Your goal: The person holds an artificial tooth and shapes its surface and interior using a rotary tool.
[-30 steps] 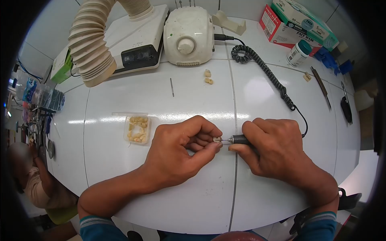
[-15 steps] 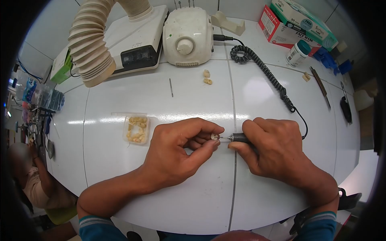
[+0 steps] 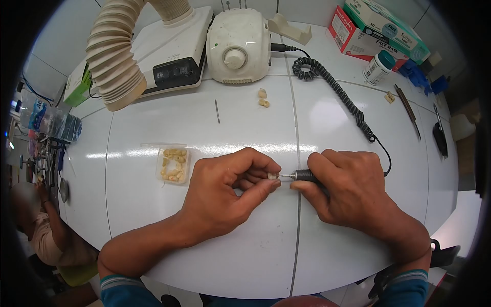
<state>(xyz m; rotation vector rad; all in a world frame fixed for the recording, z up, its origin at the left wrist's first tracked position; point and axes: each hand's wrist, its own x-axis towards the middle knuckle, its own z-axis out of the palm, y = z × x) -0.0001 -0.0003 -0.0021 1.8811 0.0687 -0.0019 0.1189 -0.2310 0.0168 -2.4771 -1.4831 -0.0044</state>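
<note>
In the head view, my left hand [image 3: 222, 187] pinches a small whitish dental crown [image 3: 272, 175] between thumb and fingertips; part of it is hidden by them. My right hand [image 3: 353, 187] is closed around a dark-gripped rotary handpiece [image 3: 305, 175]. The thin metal bur [image 3: 285, 175] of the handpiece points left and reaches the crown; whether it touches is too small to tell. To the left of my left hand sits a clear plastic box [image 3: 159, 171] with several yellowish tooth-shaped pieces [image 3: 174, 175] in it.
The handpiece's coiled cord [image 3: 340, 92] runs to a white control unit [image 3: 239, 48] at the back. A ribbed suction hose [image 3: 115, 56] hangs at left. Tooth pieces [image 3: 263, 97] and a metal bur [image 3: 217, 111] lie mid-table. A knife [image 3: 407, 111] lies right; a person [image 3: 51, 230] sits left.
The fingertips of my left hand have shifted slightly left and turned the crown a little. My right hand with the handpiece stays nearly in place.
</note>
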